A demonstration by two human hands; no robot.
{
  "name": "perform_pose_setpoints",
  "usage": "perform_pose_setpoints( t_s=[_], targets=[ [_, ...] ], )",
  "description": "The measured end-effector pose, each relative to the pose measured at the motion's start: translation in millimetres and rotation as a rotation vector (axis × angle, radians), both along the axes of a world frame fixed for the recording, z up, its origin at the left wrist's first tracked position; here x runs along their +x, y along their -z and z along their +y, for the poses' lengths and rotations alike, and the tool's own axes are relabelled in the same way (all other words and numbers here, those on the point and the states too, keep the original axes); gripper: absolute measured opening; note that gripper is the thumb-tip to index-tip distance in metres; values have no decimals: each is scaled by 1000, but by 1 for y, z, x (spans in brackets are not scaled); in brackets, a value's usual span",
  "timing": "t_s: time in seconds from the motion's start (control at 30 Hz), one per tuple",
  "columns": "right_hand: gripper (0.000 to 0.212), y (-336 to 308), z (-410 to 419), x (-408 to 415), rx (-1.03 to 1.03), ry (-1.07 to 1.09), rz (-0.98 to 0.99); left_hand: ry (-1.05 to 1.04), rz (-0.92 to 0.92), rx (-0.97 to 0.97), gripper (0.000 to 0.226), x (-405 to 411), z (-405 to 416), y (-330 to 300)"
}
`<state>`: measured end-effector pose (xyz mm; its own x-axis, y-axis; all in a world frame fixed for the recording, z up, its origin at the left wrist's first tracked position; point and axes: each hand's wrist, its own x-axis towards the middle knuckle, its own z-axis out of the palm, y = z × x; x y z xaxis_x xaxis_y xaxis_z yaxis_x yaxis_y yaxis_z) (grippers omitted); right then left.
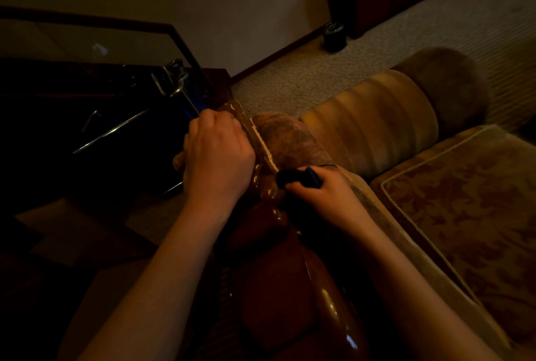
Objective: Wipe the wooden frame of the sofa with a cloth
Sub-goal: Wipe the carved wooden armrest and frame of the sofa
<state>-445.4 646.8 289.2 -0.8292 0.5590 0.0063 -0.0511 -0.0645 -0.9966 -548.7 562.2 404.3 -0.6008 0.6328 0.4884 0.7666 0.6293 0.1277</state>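
Left of frame: a dark glass-topped side table with chrome rails is standing in shadow; its contents are too dim to tell.

Centre left: the left hand is curling its fingers over the top edge of the sofa arm, gripping the glossy wooden frame where it meets the braided trim; seemingly steadying.

Centre: the frame is running from lower centre up toward mid-frame, varnished and catching highlights; no dust or wipe marks can be made out in this light.

Centre right: the right hand is clutching a dark cloth, bunched and pressed against the frame's carved upper section, just beside the left hand.

Right: a striped bolster cushion and a patterned seat cushion are lying beyond the arm.

Progress, as a judgement: wiping is under way at the upper arm; how much frame is already wiped cannot be told; the long lower stretch toward the bottom edge appears left to do.
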Motion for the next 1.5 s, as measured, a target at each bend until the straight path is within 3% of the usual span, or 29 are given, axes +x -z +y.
perform_pose_setpoints(
  t_s=[0.13,0.3,0.47,0.63,0.77,0.93,1.0,1.07,1.17,1.37,1.43,1.5],
  targets=[
    [3,-17,10,-19,-5,-3,-57,9,21,-1,30,0,0,-1],
    [21,-29,37,-85,-34,50,-162,36,22,1,28,0,-1,-5],
    [16,-19,17,-48,-95,104,-124,75,-29,70,28,-2,0,-6],
    [4,-38,-24,12,-193,122,114,158,-248,352,36,-4,-5,-7],
    [15,-81,-40,-6,1,229,240,170,-417,433,33,-9,-7,-17],
    [16,-107,-34,-37,144,282,192,260,-1016,395,23,-42,4,-46],
    [15,-117,-29,-53,169,265,167,338,-1138,354,26,-61,9,-54],
    [11,-127,-23,-67,260,255,95,396,-1214,278,27,-79,17,-55],
    [27,-141,-15,-89,420,254,-84,449,-1266,127,27,-107,37,-55],
    [52,-161,-3,-118,591,329,-671,624,-1171,-249,32,-149,79,-54],
    [64,-159,-4,-118,550,362,-792,677,-1105,-345,34,-142,92,-53],
    [60,-154,-11,-116,543,435,-834,735,-1023,-448,35,-134,98,-52]
  ],
)
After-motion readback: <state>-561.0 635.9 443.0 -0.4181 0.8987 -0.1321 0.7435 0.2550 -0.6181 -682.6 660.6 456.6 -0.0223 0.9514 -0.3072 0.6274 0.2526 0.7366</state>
